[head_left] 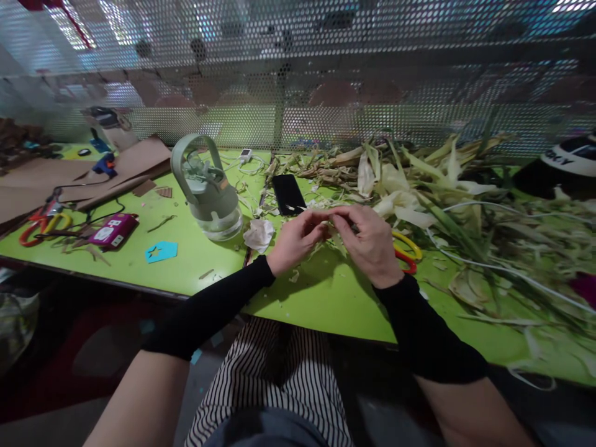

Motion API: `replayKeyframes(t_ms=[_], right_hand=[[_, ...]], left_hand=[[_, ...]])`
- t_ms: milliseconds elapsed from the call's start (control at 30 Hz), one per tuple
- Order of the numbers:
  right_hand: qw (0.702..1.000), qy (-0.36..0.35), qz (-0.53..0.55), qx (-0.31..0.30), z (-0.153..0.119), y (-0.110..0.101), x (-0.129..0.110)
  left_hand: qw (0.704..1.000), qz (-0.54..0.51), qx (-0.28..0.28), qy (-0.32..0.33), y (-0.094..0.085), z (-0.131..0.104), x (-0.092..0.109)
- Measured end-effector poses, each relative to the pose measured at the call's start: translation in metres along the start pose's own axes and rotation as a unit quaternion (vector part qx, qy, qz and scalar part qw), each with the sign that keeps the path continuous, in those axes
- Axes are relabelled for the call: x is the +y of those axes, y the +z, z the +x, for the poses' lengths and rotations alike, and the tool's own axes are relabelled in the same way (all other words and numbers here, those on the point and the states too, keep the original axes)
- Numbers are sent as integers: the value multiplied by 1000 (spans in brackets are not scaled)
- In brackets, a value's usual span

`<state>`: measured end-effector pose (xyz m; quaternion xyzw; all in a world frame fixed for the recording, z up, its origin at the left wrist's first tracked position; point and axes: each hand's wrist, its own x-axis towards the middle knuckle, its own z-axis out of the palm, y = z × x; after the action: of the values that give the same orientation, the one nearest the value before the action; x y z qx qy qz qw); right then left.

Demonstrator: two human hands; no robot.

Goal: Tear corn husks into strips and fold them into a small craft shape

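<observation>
My left hand and my right hand meet over the green table, each closed in a pinch with the fingertips together. A thin pale strip of corn husk appears to run out from between the fingers towards the phone; most of it is hidden by them. Just beyond my hands lies a black phone. To the left of my left hand sits a crumpled white tissue. Scissors with yellow and red handles lie beside my right hand, partly covered by it.
Corn husks are heaped at the right, crossed by a white cable. A water bottle stands left, near a blue paper piece, a magenta box and orange-yellow scissors. A perforated metal screen borders the table.
</observation>
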<state>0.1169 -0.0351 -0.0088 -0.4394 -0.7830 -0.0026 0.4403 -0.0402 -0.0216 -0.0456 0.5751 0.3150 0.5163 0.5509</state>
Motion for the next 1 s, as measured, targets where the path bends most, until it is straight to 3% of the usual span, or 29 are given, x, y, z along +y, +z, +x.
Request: replayKeyframes(t_ms=[233,400,567,867,1000], right_hand=[[1000,-18,-20,-10,0,1,1],[998,52,23,-3,0,1,2],[999,11,-26,-19,1,1,6],[996,0,-79,-45,1,3,9],[998,60,3,-22,3,2,10]], left_hand=[[1000,-4,8,18,-3,3,-3],[1000,-11,8,12,-4,4,-4],[1000,11,7,28,-5,5,-6],[997,77,-20,11,-6,3,-5],[995,98,-20,9,-7,3,-5]])
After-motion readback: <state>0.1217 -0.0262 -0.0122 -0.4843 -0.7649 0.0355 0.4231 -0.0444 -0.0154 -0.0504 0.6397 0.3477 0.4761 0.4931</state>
